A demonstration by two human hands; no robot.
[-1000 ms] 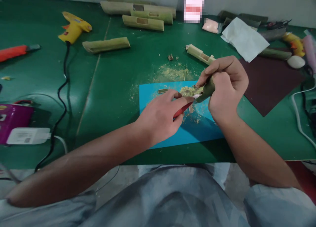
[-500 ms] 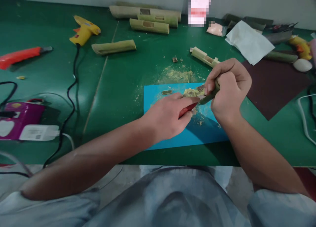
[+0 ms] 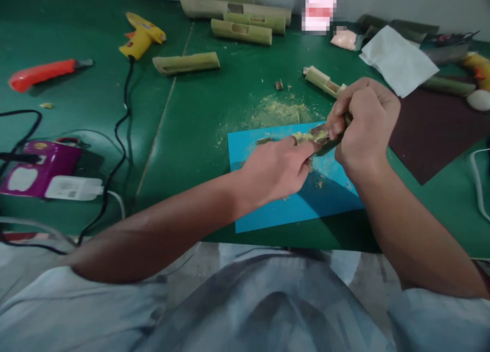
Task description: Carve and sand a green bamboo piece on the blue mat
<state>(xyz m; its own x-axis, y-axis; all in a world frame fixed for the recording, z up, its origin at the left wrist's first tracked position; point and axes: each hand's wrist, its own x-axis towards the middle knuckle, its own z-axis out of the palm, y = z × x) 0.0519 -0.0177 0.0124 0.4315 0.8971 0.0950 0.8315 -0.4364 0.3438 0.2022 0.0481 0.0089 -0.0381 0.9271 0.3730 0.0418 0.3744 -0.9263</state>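
My right hand (image 3: 367, 122) is wrapped around a dark green piece of bamboo (image 3: 327, 146), whose cut end points left and down over a blue sheet (image 3: 260, 216). My left hand (image 3: 277, 168) is closed beside that end, its fingertips touching the bamboo. The red-handled knife seen in it a moment ago is now hidden by its fingers. Pale shavings (image 3: 302, 137) lie around the bamboo on the sheet. A small cut bamboo piece (image 3: 264, 140) lies just beyond my left hand.
Behind are several bamboo tubes (image 3: 241, 32) with cut openings and a notched tube (image 3: 321, 80). A yellow glue gun (image 3: 141, 38), a red-handled tool (image 3: 46, 73) and a purple power box (image 3: 42, 168) with cords stand left. Right lie white tissue (image 3: 400, 61) and dark brown paper (image 3: 424, 137).
The view has shifted slightly, so the table things sit further right. My left hand has turned over the knife, hiding its red handle. My right hand still grips the bamboo.
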